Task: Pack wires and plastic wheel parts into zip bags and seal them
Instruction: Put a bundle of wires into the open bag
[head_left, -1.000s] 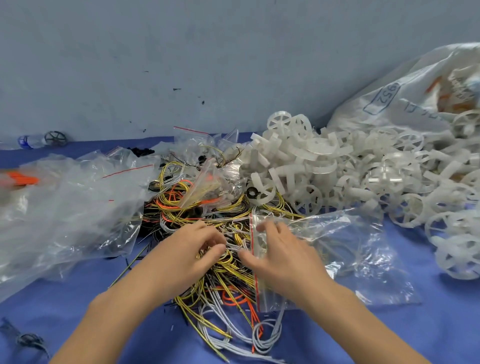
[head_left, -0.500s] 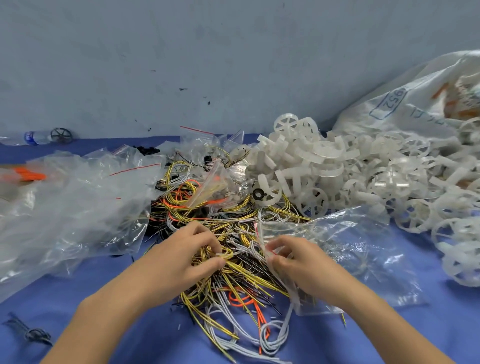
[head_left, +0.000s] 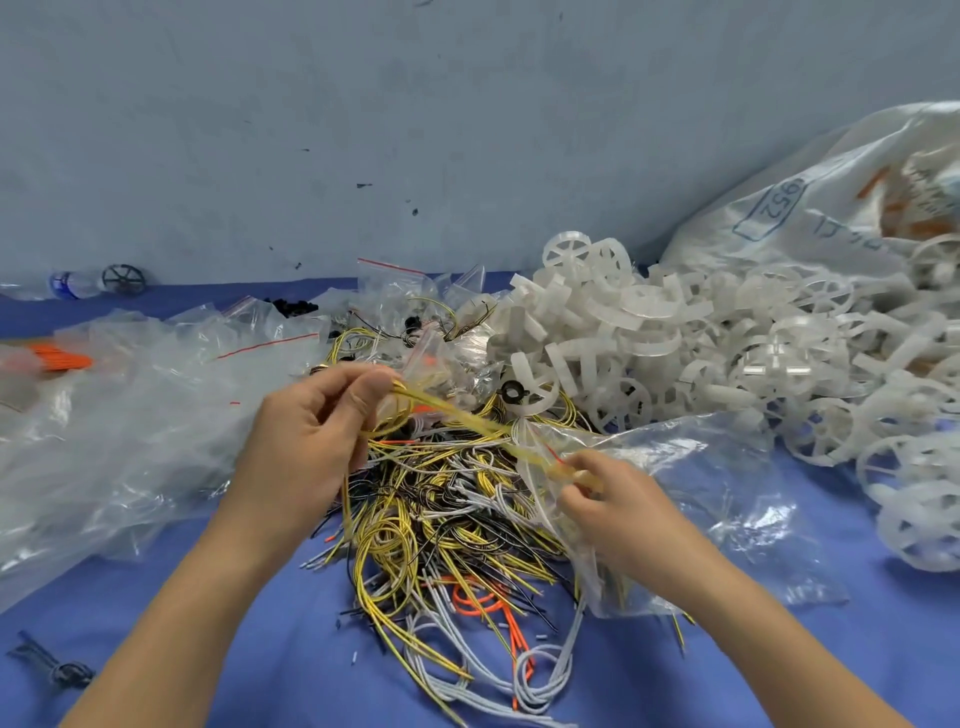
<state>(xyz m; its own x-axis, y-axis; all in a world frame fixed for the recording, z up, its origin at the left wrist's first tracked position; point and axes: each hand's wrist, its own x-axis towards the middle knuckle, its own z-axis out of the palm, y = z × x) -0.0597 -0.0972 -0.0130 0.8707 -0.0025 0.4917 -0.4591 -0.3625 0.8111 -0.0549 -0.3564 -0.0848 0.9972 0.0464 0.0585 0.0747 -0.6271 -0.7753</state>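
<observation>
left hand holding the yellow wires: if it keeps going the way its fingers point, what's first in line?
Likely the small crumpled zip bag just past the left hand, whose fingers point up and right with the yellow wires. Beyond that, the white wheel parts. Depth is unclear.

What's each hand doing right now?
Left hand: gripping a yellow wire bundle.
Right hand: pinching the mouth of the zip bag.
</observation>
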